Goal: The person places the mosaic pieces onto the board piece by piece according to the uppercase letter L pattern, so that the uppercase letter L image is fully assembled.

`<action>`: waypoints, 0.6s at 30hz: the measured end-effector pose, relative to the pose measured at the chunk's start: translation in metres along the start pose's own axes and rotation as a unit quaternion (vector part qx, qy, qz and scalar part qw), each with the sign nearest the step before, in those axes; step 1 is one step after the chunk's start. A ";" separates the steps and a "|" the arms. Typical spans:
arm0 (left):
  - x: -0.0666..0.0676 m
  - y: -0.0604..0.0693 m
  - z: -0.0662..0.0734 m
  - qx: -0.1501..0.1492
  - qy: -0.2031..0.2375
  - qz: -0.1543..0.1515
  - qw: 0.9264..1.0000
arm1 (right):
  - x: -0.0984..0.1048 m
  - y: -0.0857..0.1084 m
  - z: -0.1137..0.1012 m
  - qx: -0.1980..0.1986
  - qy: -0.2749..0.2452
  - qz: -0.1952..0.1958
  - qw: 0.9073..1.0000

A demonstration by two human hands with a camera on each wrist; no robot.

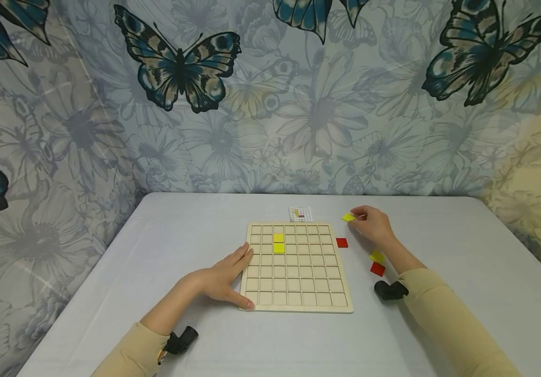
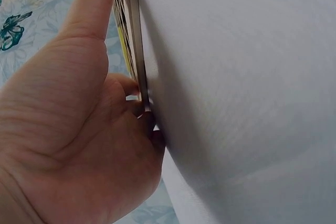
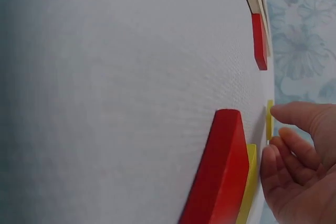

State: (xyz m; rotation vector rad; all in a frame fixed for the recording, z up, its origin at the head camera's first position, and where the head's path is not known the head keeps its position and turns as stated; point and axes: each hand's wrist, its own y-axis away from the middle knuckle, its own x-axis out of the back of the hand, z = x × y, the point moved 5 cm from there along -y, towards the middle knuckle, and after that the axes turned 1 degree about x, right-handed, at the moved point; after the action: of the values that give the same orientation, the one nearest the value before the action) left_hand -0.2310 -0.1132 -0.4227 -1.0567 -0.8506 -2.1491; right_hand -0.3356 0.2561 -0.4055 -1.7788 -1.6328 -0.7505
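A pale wooden grid board (image 1: 294, 285) lies on the table with two yellow square tiles (image 1: 278, 243) one above the other in its upper left part. My left hand (image 1: 221, 277) rests against the board's left edge, fingers extended and thumb at the near left corner. Beyond the board's far right corner, my right hand (image 1: 374, 225) pinches another yellow tile (image 1: 348, 217) by its edge, at or just above the tabletop. In the right wrist view the thumb touches that yellow tile (image 3: 270, 120); the far fingertips are partly hidden.
A red tile (image 1: 342, 243) lies by the board's right edge. Nearer the right forearm lie a yellow tile (image 1: 376, 256) and a red tile (image 1: 378, 269). A small printed grid card (image 1: 301, 213) lies behind the board. White cloth (image 1: 195, 220) covers the table, with a patterned wall behind.
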 end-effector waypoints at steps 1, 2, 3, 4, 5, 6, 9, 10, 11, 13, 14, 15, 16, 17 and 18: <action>0.000 0.000 0.000 0.000 0.000 0.000 1.000 | 0.000 -0.001 0.000 0.001 0.003 0.000 1.000; 0.000 0.000 0.000 0.000 0.000 0.001 1.000 | 0.000 -0.002 0.000 0.003 0.008 0.000 1.000; 0.000 0.000 0.000 0.001 0.000 0.001 1.000 | 0.000 -0.002 0.000 0.005 0.010 -0.001 1.000; 0.000 0.000 0.000 0.001 0.000 0.001 1.000 | 0.000 -0.003 -0.001 0.008 0.012 -0.001 1.000; 0.000 0.000 0.000 0.001 -0.001 0.001 1.000 | 0.000 -0.003 -0.001 0.009 0.016 -0.002 1.000; 0.000 -0.001 0.000 0.001 -0.002 0.001 1.000 | 0.000 -0.004 -0.001 0.011 0.018 -0.003 1.000; 0.000 -0.001 0.000 0.001 -0.004 0.002 1.000 | 0.000 -0.005 -0.002 0.015 0.021 -0.004 1.000; 0.000 -0.001 0.000 0.002 -0.004 0.002 1.000 | -0.001 -0.005 -0.002 0.017 0.022 -0.003 1.000; 0.000 -0.001 0.000 0.002 -0.004 0.002 1.000 | -0.001 -0.006 -0.002 0.018 0.023 -0.002 1.000; 0.000 -0.001 -0.001 0.002 -0.003 0.002 1.000 | -0.001 -0.006 -0.002 0.021 0.023 0.001 1.000; 0.000 -0.001 -0.001 0.002 -0.003 0.002 1.000 | -0.001 -0.006 -0.002 0.022 0.025 0.003 0.999; 0.000 -0.001 -0.001 0.001 -0.003 0.003 1.000 | -0.001 -0.006 -0.002 0.023 0.026 0.005 0.999; -0.001 -0.001 -0.001 0.001 -0.003 0.003 1.000 | -0.001 -0.006 -0.002 0.025 0.027 0.006 0.999; -0.001 -0.001 -0.001 0.000 -0.004 0.003 1.000 | -0.001 -0.006 -0.001 0.026 0.028 0.007 0.999; -0.001 -0.001 -0.001 0.000 -0.004 0.002 1.000 | -0.001 -0.006 -0.001 0.027 0.027 0.008 0.999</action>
State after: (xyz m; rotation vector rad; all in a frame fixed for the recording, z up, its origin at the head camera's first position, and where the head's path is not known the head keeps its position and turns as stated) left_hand -0.2315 -0.1131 -0.4237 -1.0671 -0.8514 -2.1420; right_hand -0.3413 0.2552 -0.4050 -1.7170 -1.5873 -0.7359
